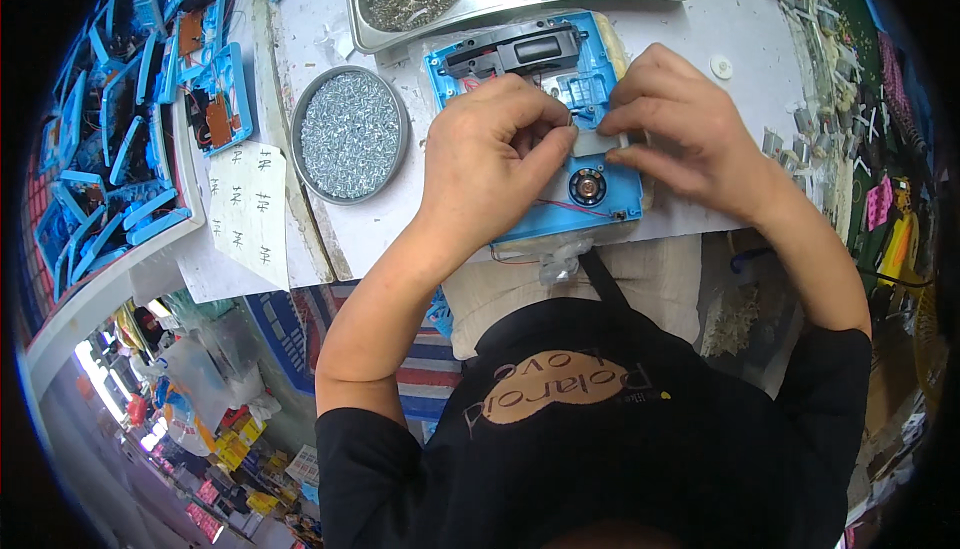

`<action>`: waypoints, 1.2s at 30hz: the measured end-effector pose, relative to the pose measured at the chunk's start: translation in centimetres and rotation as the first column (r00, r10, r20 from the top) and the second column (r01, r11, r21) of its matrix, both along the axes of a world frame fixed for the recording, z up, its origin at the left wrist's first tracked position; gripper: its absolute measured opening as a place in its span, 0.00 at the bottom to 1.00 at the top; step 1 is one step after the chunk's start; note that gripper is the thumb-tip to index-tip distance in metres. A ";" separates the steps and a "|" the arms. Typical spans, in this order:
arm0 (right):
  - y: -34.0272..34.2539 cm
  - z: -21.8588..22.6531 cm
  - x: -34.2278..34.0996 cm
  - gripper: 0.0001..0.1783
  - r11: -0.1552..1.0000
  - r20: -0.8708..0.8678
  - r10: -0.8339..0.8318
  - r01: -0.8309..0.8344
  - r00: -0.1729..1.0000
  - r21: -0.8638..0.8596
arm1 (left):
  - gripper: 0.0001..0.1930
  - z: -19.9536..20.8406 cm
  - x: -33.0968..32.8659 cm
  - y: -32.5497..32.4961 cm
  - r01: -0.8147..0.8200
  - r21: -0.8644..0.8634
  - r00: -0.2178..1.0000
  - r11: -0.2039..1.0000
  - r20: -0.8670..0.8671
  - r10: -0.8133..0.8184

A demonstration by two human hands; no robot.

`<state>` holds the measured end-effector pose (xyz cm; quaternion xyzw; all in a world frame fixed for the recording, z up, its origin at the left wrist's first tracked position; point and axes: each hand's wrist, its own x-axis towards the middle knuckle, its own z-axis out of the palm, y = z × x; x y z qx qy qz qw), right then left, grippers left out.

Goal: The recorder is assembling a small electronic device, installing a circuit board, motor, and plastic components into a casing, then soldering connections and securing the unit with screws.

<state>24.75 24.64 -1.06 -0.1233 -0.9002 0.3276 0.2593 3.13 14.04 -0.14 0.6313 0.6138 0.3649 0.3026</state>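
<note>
A blue plastic housing (622, 189) lies open side up on the table in front of me. It has a black module (538, 48) along its far side and a small round speaker (587, 186) near its near right corner. Over its middle, a small pale grey flat piece (597, 143) sits between my hands. My left hand (490, 154) pinches thumb to forefinger at the piece's left end. From the right, my right hand (685, 129) has its fingertips closed around the other end. My fingers hide part of the piece and the housing beneath.
A round grey bowl of small silver screws (350, 134) stands left of the housing. Behind it is a metal tray (480, 11) with springs and small metal parts. Many blue housings (125, 119) are piled at far left. Small parts line the table's right edge (800, 129).
</note>
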 end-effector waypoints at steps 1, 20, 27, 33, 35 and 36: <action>-0.3 -0.1 -0.3 0.15 1.000 -0.003 -0.010 0.010 1.000 0.015 | 0.03 0.0 0.0 0.1 0.006 0.002 1.000 1.000 0.002 -0.006; -2.1 1.9 -3.4 0.09 0.988 0.235 -0.147 0.133 0.961 0.073 | 0.26 -0.5 -1.5 -4.2 -0.035 0.243 0.927 0.969 -0.356 0.122; -2.5 1.7 -3.4 0.08 0.987 0.224 -0.150 0.131 0.963 0.096 | 0.28 -0.4 -1.3 -3.1 0.019 0.196 0.902 0.980 -0.426 0.068; -2.4 1.0 -3.3 0.09 0.982 0.156 -0.132 0.108 0.979 0.156 | 0.26 -0.9 -1.8 -2.6 0.046 0.185 0.927 0.982 -0.374 0.027; -2.4 0.8 -3.3 0.09 0.980 0.121 -0.134 0.114 0.984 0.161 | 0.24 -0.7 -1.6 -2.5 0.055 0.182 0.909 0.982 -0.416 0.026; -2.4 0.8 -3.4 0.10 0.981 0.097 -0.135 0.119 0.986 0.156 | 0.24 -0.6 -1.5 -2.5 0.061 0.179 0.899 0.982 -0.437 0.024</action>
